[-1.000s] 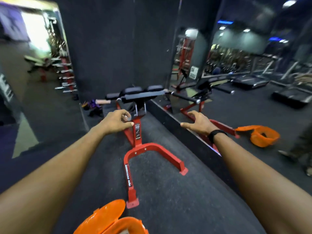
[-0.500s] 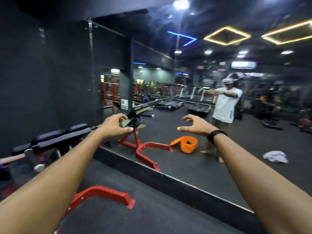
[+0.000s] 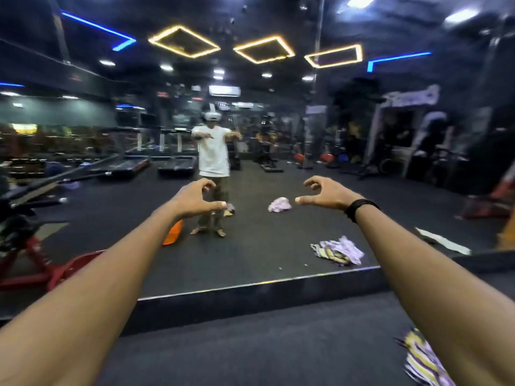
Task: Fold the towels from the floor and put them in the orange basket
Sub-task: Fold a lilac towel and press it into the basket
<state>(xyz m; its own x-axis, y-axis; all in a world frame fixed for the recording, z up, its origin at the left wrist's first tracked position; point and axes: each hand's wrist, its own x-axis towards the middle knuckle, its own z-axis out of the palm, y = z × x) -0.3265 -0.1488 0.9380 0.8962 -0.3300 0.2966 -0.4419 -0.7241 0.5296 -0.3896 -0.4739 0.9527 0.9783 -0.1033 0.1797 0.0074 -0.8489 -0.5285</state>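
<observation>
While both arms are reaching forward toward a wall mirror (image 3: 250,260), the left hand (image 3: 195,200) and right hand (image 3: 326,193) are hovering with fingers loosely curled, each grip holding nothing. A striped towel (image 3: 423,360) is lying on the floor (image 3: 250,352) at near right; two more towels and an orange basket (image 3: 173,232) are showing only as reflections.

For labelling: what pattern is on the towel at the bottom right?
Yellow, white and dark purple stripes on the towel, head view.
</observation>
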